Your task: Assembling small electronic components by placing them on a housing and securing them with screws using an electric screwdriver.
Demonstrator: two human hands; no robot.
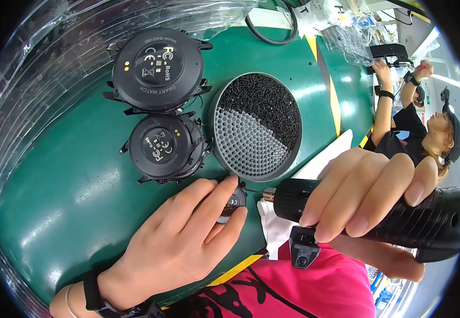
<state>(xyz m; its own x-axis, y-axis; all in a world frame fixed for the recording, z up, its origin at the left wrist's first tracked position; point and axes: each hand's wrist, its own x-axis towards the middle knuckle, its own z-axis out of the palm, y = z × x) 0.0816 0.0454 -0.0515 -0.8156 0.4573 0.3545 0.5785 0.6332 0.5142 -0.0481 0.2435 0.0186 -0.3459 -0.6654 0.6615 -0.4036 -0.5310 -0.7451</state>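
Note:
My left hand (174, 244) is closed around a small round black smartwatch body (234, 203), pinning it to the green bench with the fingertips; much of it is hidden under the fingers. My right hand (367, 191) is wrapped round a black electric screwdriver (293, 200) that lies nearly level. Its thin bit points left and meets the watch's upper edge, close to my left index fingertip. Just beyond my left hand sits a round grey dish (247, 146) with a dimpled floor, its far right part heaped with tiny black screws (259, 98).
Stacked smartwatch bodies, back side up, stand left of the dish: a larger one (158, 71) and a smaller one (161, 146). Clear plastic sheeting (44, 69) lines the left side. A white cloth (272, 222) lies under the screwdriver. A co-worker (407, 127) is at the right.

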